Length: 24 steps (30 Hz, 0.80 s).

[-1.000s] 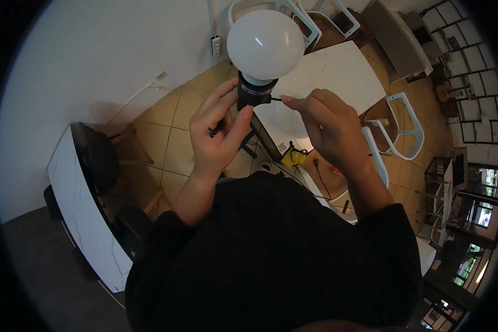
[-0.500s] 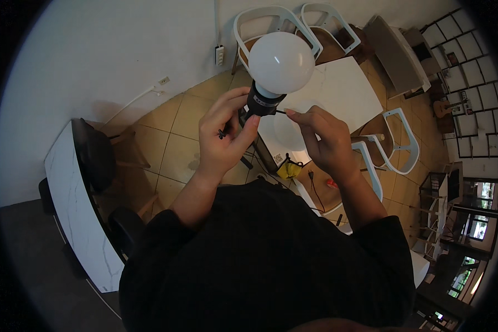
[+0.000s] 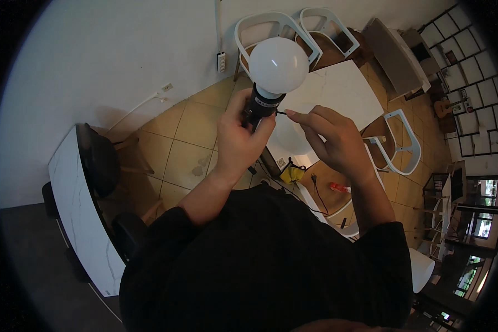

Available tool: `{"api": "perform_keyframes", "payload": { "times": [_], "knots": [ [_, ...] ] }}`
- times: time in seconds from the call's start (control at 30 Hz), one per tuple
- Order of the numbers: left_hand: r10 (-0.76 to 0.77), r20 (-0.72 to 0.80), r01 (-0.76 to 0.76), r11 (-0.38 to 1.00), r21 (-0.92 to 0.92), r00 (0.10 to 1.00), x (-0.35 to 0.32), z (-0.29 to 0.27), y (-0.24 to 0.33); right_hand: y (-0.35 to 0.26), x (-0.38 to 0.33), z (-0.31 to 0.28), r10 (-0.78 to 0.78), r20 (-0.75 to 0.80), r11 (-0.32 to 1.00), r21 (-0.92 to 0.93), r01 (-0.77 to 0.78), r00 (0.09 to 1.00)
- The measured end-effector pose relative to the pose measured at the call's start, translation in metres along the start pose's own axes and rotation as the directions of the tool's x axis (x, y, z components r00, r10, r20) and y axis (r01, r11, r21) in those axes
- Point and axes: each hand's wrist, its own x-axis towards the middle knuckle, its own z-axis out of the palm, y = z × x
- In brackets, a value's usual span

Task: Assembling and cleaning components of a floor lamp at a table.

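A round white light bulb (image 3: pixel 278 65) sits upright, tilted slightly, in a black lamp socket (image 3: pixel 266 100) with a pale label band. My left hand (image 3: pixel 242 138) is closed around the socket's lower part, its thumb along the near side; the palm hides the socket's bottom end. A thin dark rod (image 3: pixel 281 113) meets the socket's right side below the band. My right hand (image 3: pixel 337 138) pinches the rod's outer end between thumb and forefinger, the other fingers curled. Whether the rod is fixed to the socket, I cannot tell.
Below my hands stands a white table (image 3: pixel 343 91) with a yellow-and-black pouch (image 3: pixel 292 173) by its near edge. A chair seat (image 3: pixel 329 193) holds a black plug cord (image 3: pixel 316 191) and a red item (image 3: pixel 339 188). White chairs surround the table; a marble-topped table (image 3: pixel 83 216) stands left.
My left hand has shifted right and wraps the socket more closely; the small black piece seen at its palm is now hidden. The bulb sits slightly lower. My right hand keeps its pinch.
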Motion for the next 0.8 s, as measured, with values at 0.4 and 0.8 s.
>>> {"api": "perform_keyframes", "payload": {
  "times": [0.4, 0.8],
  "knots": [
    [-0.15, 0.082, 0.126, 0.962, 0.244, 0.985, 0.01, -0.008, 0.005, 0.017, -0.003, 0.023, 0.009, -0.107, 0.993, 0.117, 0.003, 0.994],
    [-0.063, 0.162, 0.046, 0.993, 0.109, 0.985, 0.02, -0.001, -0.006, -0.056, -0.004, -0.075, 0.031, -0.201, 0.938, -0.333, -0.098, 0.979]
  ]
}}
